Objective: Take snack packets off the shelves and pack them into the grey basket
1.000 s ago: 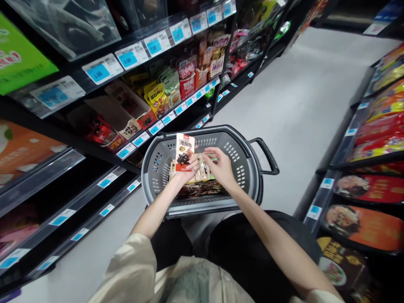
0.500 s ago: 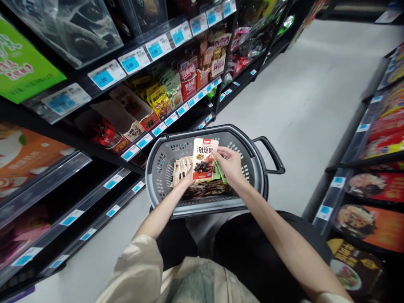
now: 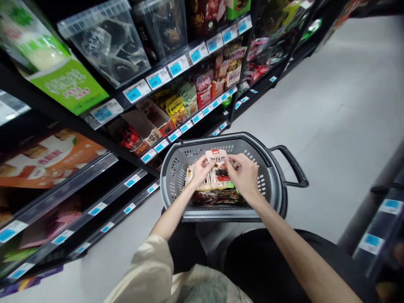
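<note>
Both my hands pinch a pink and red snack packet [image 3: 222, 171] with dark lettering, held over the grey shopping basket [image 3: 172, 198]. My left hand [image 3: 203, 169] grips its left edge, fingers closed. On the other side, the thumb and fingers of my right hand [image 3: 244, 173] close on its right edge. Beneath the held packet, a row of pale packets [image 3: 190, 173] stands in the basket. Nearer to me lie darker packets [image 3: 217, 198]; a bit of green shows by my right hand. The packet and hands hide part of the basket's contents.
A black shelf unit at the left carries price tags [image 3: 158, 78], clear plastic tubs [image 3: 109, 46], a green box [image 3: 67, 82] and hanging-style snack pouches [image 3: 176, 110]. The basket's black handle [image 3: 293, 168] sticks out to the right. Pale floor [image 3: 341, 105] runs along the aisle; another shelf edge [image 3: 372, 235] borders the right.
My left hand has moved up from below the packet to its left edge. The packet sits lower among the pale ones. The view has shifted left, so basket and shelves appear further right.
</note>
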### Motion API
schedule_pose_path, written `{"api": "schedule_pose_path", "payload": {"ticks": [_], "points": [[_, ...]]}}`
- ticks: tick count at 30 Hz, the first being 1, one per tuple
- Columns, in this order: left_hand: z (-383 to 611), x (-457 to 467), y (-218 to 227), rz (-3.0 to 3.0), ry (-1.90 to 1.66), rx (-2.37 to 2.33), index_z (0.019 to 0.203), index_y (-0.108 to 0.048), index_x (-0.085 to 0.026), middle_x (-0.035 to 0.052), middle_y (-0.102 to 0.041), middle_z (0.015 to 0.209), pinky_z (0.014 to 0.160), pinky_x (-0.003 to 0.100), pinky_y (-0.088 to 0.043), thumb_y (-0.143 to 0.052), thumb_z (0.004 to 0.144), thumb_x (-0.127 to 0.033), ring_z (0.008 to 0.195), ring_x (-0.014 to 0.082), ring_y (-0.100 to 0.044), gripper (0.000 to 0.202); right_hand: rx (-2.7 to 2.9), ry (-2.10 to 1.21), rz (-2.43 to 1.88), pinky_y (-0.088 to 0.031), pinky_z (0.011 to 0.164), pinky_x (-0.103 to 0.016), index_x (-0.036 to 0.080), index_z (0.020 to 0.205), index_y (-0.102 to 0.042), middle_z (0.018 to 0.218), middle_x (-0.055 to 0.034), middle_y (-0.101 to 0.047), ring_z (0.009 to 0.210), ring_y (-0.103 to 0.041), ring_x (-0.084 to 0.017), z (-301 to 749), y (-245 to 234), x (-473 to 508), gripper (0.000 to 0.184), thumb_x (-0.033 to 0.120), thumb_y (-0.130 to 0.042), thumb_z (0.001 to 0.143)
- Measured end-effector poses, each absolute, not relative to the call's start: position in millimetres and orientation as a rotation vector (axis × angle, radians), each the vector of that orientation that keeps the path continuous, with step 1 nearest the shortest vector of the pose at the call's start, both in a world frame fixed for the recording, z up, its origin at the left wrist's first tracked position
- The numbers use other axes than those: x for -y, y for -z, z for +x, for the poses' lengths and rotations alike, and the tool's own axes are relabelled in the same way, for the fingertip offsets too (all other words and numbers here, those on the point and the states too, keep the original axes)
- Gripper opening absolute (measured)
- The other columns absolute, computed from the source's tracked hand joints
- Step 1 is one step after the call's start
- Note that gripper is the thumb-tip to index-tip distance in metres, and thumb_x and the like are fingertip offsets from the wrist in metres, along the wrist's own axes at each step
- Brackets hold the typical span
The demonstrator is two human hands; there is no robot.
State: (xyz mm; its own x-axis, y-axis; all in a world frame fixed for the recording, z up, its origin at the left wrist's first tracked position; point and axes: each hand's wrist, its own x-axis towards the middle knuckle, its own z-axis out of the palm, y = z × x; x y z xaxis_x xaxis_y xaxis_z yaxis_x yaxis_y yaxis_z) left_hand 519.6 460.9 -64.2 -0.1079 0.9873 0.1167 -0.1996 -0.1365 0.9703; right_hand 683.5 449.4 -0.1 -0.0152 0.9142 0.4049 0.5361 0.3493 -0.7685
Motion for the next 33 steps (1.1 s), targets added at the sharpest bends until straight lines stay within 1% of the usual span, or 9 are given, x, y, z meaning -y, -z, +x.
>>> {"api": "schedule_pose_path", "payload": {"ticks": [3,6,9,13,17,22,25,30,33], "points": [[515.8,-461.8,60.1,1.167,-1.487,-1.063,0.093,-0.065,-0.019,0.0042,-0.074,0.093,0.087,0.031,-0.053,-0.088,0.071,-0.056,0.09,0.0176,-0.071,0.049,1.851,-0.289,-1.303,-0.04,0.063,-0.029,0.019,0.097,-0.078,0.088,-0.0043,-0.076,0.067,-0.065,-0.016,684.4,-5.0,-443.9,0.028,0.033,-0.055,0.1],[506.3,-465.2,54.3,1.229,-1.486,-1.128,0.084,-0.058,-0.02,0.0002,-0.069,0.082,0.08,0.027,-0.053,-0.089,0.069,-0.055,0.08,0.0142,-0.068,0.049,1.927,-0.227,-1.343,-0.039,0.062,-0.028,0.021,0.103,-0.077,0.099,-0.0029,-0.079,0.073,-0.069,-0.016,685.5,-6.5,-443.3,0.026,0.028,-0.052,0.101],[485.2,-472.3,40.1,1.288,-1.477,-1.224,0.086,-0.055,-0.02,-0.001,-0.067,0.08,0.075,0.027,-0.052,-0.087,0.071,-0.056,0.074,0.0135,-0.065,0.05,1.952,-0.26,-1.38,-0.039,0.061,-0.028,0.023,0.107,-0.075,0.106,-0.0018,-0.078,0.075,-0.07,-0.016,687.8,-9.7,-443.9,0.024,0.025,-0.052,0.1],[435.0,-488.8,2.8,1.422,-1.64,-1.396,0.09,-0.053,-0.022,-0.0021,-0.063,0.08,0.072,0.026,-0.051,-0.08,0.078,-0.056,0.072,0.0138,-0.063,0.045,1.978,-0.29,-1.42,-0.039,0.061,-0.028,0.022,0.106,-0.075,0.108,-0.0032,-0.078,0.075,-0.071,-0.017,689.4,-16.1,-442.6,0.024,0.026,-0.053,0.098],[374.1,-504.8,-45.2,1.609,-1.716,-1.711,0.094,-0.051,-0.022,-0.0004,-0.065,0.084,0.073,0.027,-0.052,-0.073,0.084,-0.052,0.077,0.0163,-0.066,0.038,2.015,-0.348,-1.438,-0.04,0.061,-0.029,0.021,0.106,-0.075,0.106,-0.0037,-0.078,0.076,-0.072,-0.017,685.3,-21.2,-441.7,0.026,0.026,-0.05,0.099],[320.5,-511.2,-96.0,1.902,-1.649,-2.111,0.096,-0.053,-0.022,0.0024,-0.069,0.093,0.08,0.028,-0.052,-0.062,0.088,-0.029,0.086,0.0186,-0.069,0.014,2.074,-0.328,-1.44,-0.039,0.062,-0.03,0.021,0.104,-0.075,0.106,-0.0041,-0.077,0.076,-0.071,-0.018,678.8,-25.0,-443.8,0.026,0.027,-0.049,0.1],[307.6,-515.7,-112.9,2.05,-1.498,-2.31,0.096,-0.055,-0.022,0.0043,-0.07,0.094,0.084,0.031,-0.052,-0.058,0.088,-0.022,0.089,0.0212,-0.069,0.009,2.104,-0.317,-1.433,-0.038,0.063,-0.031,0.021,0.104,-0.074,0.106,-0.0031,-0.077,0.079,-0.072,-0.019,675.3,-26.4,-444.8,0.027,0.026,-0.048,0.102],[299.5,-533.4,-117.8,2.162,-1.098,-2.43,0.102,-0.063,-0.02,0.0098,-0.072,0.099,0.092,0.037,-0.052,-0.049,0.087,-0.013,0.096,0.026,-0.069,0.022,2.189,-0.32,-1.43,-0.036,0.063,-0.03,0.022,0.103,-0.074,0.107,-0.0035,-0.077,0.08,-0.071,-0.018,668.3,-27.8,-443.4,0.026,0.024,-0.048,0.102],[290.9,-547.7,-116.5,2.009,-0.952,-2.546,0.122,-0.064,-0.017,0.0156,-0.073,0.115,0.101,0.044,-0.051,-0.052,0.089,-0.017,0.111,0.0324,-0.068,0.035,2.271,-0.308,-1.396,-0.035,0.065,-0.031,0.022,0.103,-0.074,0.104,-0.0048,-0.076,0.08,-0.07,-0.019,666.0,-30.5,-440.3,0.029,0.026,-0.045,0.104]]}}
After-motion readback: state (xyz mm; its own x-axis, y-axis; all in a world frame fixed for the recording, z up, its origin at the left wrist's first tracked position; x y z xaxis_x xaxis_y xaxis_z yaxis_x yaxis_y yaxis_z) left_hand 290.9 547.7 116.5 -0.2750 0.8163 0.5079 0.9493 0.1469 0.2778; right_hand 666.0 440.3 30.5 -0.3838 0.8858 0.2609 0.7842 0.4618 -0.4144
